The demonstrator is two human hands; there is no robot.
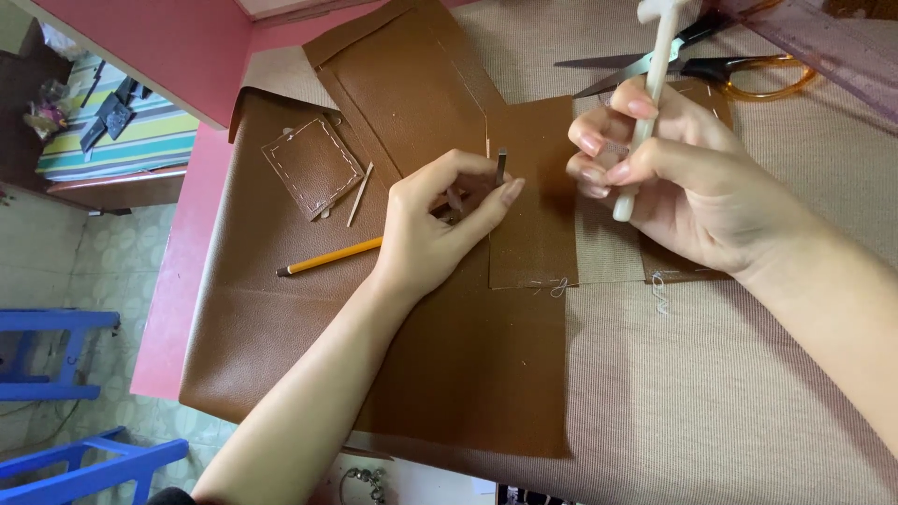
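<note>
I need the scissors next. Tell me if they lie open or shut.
Open. The scissors lie on the mat with blades spread in a V and the handles apart.

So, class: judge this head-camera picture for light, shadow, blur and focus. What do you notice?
Head view: soft, even light with no harsh glare; the left hand casts a faint shadow on the brown leather; the right hand and its white tool look slightly soft; the scissors and stitched patch stay readable.

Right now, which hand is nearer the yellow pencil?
Left. The left hand lies over the yellow pencil, covering its far end; the right hand is off to the right, fingers gripping a white mallet handle.
</note>
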